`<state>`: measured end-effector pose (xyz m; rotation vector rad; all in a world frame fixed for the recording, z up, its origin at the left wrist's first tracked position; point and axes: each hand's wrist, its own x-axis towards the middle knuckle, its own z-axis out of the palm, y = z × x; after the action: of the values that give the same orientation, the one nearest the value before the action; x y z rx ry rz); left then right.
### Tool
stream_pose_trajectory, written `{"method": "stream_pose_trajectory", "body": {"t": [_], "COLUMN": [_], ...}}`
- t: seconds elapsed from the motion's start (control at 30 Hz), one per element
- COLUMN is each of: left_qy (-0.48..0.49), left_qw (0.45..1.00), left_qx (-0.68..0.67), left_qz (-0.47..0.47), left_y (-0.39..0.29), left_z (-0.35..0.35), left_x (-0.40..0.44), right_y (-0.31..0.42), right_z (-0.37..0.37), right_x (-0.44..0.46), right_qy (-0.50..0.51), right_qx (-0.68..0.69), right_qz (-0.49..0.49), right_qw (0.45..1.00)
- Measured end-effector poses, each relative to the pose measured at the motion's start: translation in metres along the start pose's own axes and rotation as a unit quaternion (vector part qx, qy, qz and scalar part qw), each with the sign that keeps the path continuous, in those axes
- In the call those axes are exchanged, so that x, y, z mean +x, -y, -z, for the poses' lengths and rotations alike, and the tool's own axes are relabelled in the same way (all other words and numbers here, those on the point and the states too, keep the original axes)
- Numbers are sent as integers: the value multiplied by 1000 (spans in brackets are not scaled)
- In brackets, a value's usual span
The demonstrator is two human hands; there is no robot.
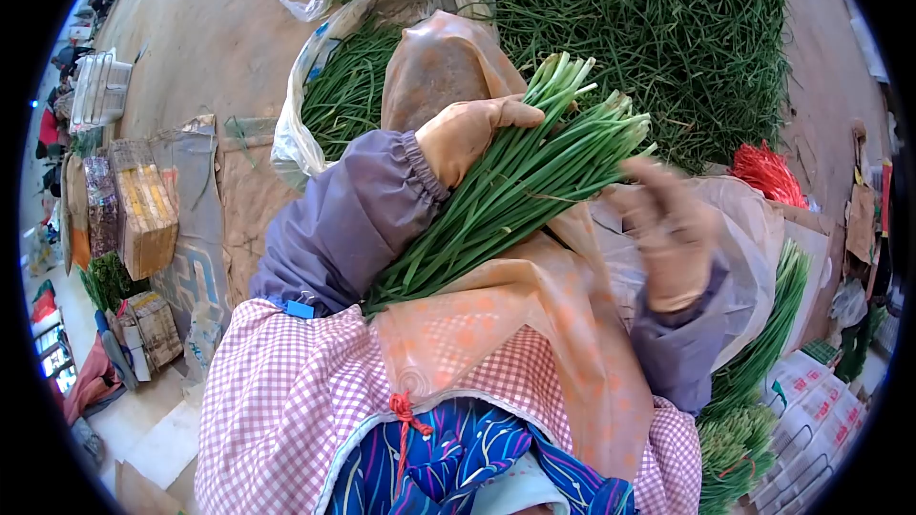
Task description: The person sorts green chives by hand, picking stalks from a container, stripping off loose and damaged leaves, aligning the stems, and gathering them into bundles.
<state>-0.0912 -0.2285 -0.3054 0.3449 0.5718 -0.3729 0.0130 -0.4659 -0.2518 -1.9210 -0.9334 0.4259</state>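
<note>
A thick bunch of garlic chives (520, 186) lies slantwise across my lap, pale cut ends pointing up and right. My left hand (469, 136), in a tan glove, is closed around the bunch near those ends. Close to the right side of the cut ends is my right hand (663, 229), also gloved; motion smears its fingers, so their grip is unclear. Under the bunch, a translucent orange-patterned plastic sheet (458, 343) covers my lap and knees.
A large heap of loose chives (649, 29) lies ahead. Beside my left knee stands a plastic bag (296, 124) holding more chives. Red ties (766, 175) lie at the right, above bundled chives (763, 324). Cardboard boxes (143, 210) stand far left.
</note>
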Motion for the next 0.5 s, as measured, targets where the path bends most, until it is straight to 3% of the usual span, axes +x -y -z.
{"method": "stream_pose_trajectory", "body": {"t": [0.07,0.1,0.17,0.27,0.37,0.5], "left_qy": [1,2,6,40,32,61], "left_qw": [1000,1000,999,996,995,994], "left_qx": [10,16,29,53,72,67], "left_qz": [-4,-13,-34,-59,-56,-56], "left_y": [0,1,2,2,2,2], "left_z": [0,2,0,-4,-5,-8], "left_x": [2,2,-1,-4,-2,-2], "right_y": [24,24,14,8,15,22], "right_z": [-22,-38,-58,-67,-60,-35], "right_x": [4,8,8,5,9,16], "right_qy": [123,97,183,203,294,389], "right_qx": [-123,-169,-203,34,143,315], "right_qz": [71,149,152,191,122,30], "right_qw": [982,969,950,960,937,866]}}
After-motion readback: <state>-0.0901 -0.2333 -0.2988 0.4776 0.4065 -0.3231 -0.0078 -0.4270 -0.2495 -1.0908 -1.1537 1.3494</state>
